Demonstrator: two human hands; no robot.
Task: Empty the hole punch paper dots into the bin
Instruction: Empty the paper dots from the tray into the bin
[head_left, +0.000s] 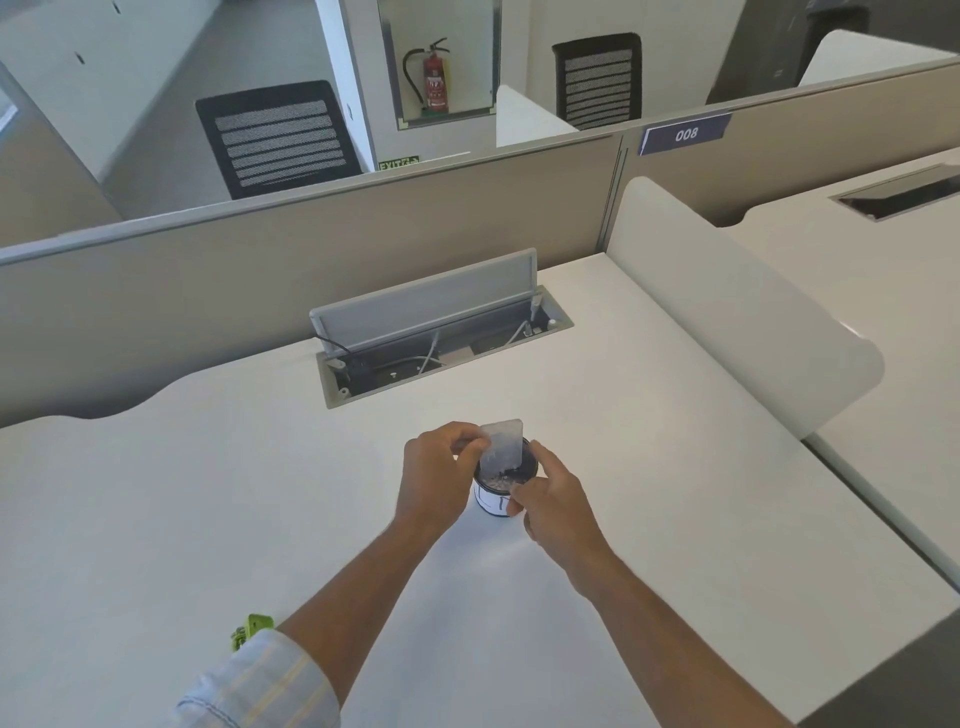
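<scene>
A small round bin (493, 503), white-sided with a dark rim, stands on the white desk (208, 493). Pale paper dots lie inside it. My left hand (439, 467) holds a translucent plastic tray (503, 446), the hole punch's dot catcher, tilted over the bin's mouth. My right hand (550, 499) grips the bin's right side, thumb and fingers against its wall. A green hole punch (251, 627) shows partly behind my left sleeve at the lower left.
An open cable box (441, 343) with a raised grey lid and wires is set into the desk beyond the bin. Beige partition panels (260, 270) run along the back. A white curved divider (737, 306) borders the right side.
</scene>
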